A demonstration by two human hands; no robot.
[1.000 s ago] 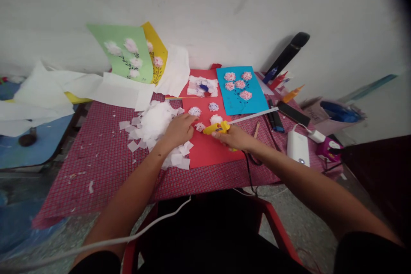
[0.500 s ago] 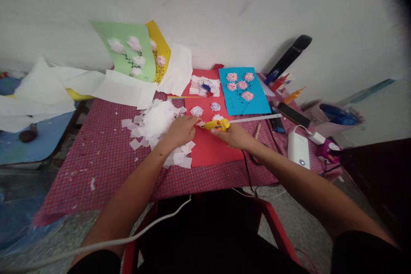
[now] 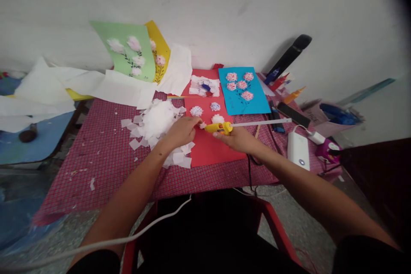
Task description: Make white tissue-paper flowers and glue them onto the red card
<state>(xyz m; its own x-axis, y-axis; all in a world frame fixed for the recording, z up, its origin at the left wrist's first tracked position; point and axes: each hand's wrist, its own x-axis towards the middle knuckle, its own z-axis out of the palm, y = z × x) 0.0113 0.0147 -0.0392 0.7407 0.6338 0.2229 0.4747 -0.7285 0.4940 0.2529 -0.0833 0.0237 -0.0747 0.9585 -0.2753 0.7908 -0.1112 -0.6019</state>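
Note:
My right hand (image 3: 236, 139) is closed round a yellow glue gun (image 3: 218, 127), with a long white glue stick (image 3: 261, 123) poking out of its back. The nozzle points left at a small crumpled piece of white paper (image 3: 202, 125). That piece is pinched in the fingertips of my left hand (image 3: 184, 130). Both hands are over a red sheet (image 3: 212, 150). On the sheet sit a plain white paper puff (image 3: 217, 118) and two purple-speckled puffs, one (image 3: 196, 111) left and one (image 3: 215, 106) right. Left of my left hand lies a heap of white paper squares (image 3: 157, 120).
A blue card (image 3: 245, 102) with pink puff flowers lies at the back right. Green (image 3: 128, 51) and yellow (image 3: 163, 45) cards lean on the wall. At the right are a white power bank (image 3: 298, 150), cables, and a black cylinder (image 3: 289, 55). White sheets (image 3: 123, 90) lie at left.
The glue gun and my right hand have shifted slightly right and down, and the nozzle has drawn back from the paper piece. The white puff shows more fully. My left hand has barely moved.

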